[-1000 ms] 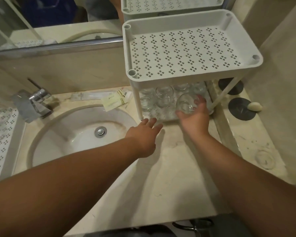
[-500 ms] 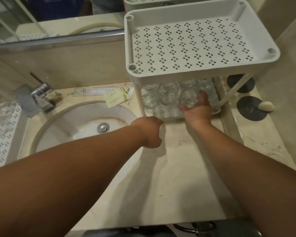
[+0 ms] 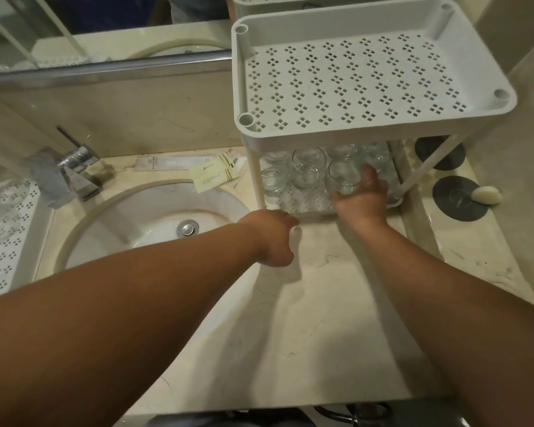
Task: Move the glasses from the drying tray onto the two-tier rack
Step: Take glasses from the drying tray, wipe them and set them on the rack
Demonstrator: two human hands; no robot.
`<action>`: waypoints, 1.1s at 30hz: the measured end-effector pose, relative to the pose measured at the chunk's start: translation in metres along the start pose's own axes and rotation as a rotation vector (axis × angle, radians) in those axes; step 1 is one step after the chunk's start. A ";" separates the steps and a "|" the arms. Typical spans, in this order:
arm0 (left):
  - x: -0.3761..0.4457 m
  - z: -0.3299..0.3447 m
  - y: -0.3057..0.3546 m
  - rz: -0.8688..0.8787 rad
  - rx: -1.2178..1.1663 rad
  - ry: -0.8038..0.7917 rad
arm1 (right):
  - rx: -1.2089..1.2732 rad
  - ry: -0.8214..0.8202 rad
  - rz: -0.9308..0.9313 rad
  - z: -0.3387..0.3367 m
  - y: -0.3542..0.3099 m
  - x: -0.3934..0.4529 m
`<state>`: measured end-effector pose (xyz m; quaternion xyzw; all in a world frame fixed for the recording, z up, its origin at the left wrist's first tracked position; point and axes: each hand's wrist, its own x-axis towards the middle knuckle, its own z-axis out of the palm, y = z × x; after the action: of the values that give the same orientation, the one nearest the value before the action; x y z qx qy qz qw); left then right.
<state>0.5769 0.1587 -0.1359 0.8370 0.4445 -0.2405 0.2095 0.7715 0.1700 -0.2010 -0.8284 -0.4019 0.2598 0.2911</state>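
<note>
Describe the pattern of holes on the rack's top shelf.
Small four-hole diamond clusters repeat in diagonal rows across the white top shelf, clearest in the head view.

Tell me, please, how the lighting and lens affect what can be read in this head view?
Head view: dim, warm light; wide-angle bending bows the rack; the glasses under its top tier sit shaded and hard to count; the right hand on one glass is sharp.
</note>
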 end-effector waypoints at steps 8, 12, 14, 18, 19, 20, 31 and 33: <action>-0.004 0.000 -0.002 -0.008 0.041 -0.066 | -0.025 0.054 0.058 0.004 -0.005 0.005; -0.004 -0.001 0.003 -0.015 0.067 -0.093 | -0.162 0.037 0.104 0.004 -0.010 0.009; -0.004 -0.002 0.005 -0.013 0.071 -0.101 | -0.130 0.037 0.123 0.004 -0.012 0.011; -0.005 -0.004 0.005 -0.010 0.063 -0.091 | 0.006 0.042 0.140 0.006 -0.010 0.011; -0.005 -0.005 0.004 -0.008 0.059 -0.085 | 0.052 0.058 0.140 0.008 -0.008 0.011; -0.004 -0.006 0.004 -0.009 0.051 -0.077 | 0.097 0.072 0.130 0.009 -0.007 0.011; -0.004 -0.009 0.003 -0.025 0.000 -0.073 | 0.096 0.037 -0.019 0.009 -0.002 -0.002; -0.004 -0.009 0.003 -0.026 -0.003 -0.075 | 0.108 0.033 -0.026 0.008 -0.003 -0.005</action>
<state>0.5791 0.1599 -0.1264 0.8212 0.4475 -0.2739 0.2243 0.7621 0.1690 -0.2033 -0.8103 -0.3932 0.2638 0.3452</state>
